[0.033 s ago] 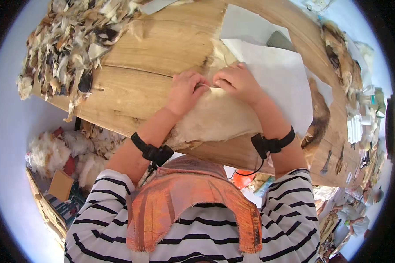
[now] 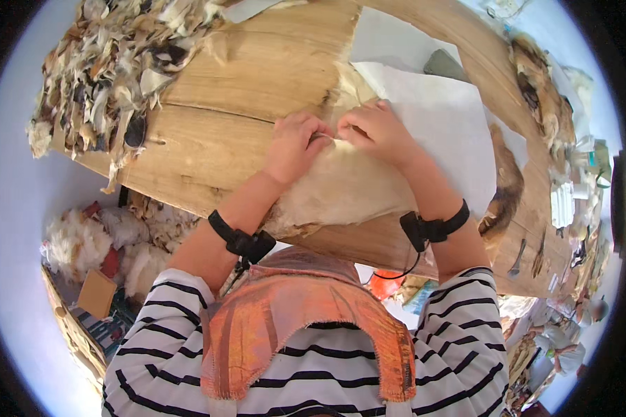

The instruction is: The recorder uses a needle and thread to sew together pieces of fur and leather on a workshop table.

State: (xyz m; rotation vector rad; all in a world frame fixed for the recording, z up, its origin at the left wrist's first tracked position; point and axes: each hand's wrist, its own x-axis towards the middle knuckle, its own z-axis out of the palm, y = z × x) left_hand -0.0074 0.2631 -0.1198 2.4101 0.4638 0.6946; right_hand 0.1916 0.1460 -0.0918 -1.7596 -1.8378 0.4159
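Observation:
A cream-coloured fur pelt (image 2: 348, 184) lies spread on the wooden table in front of me, its lower edge by the table's near edge. At the pelt's upper edge my left hand (image 2: 299, 144) is closed in a pinch on it. Just to the right, close beside it, my right hand (image 2: 375, 132) pinches the same edge with fingers curled. A thin pale strip of the edge shows between the fingertips. Anything small inside the fingers is hidden. Beyond the hands a pale yellowish piece (image 2: 353, 87) lies partly under white paper (image 2: 438, 118).
A heap of mixed fur scraps (image 2: 111, 76) covers the table's far left. A grey stone (image 2: 444, 64) weighs on the paper. Brown fur (image 2: 504, 187) lies right of the paper, near a dark-handled tool (image 2: 517, 257). White fur bundles (image 2: 76, 243) sit below the table at left.
My right hand's thumb and fingers have shifted slightly at the pelt's edge. Otherwise the hands and the pelt stay in place.

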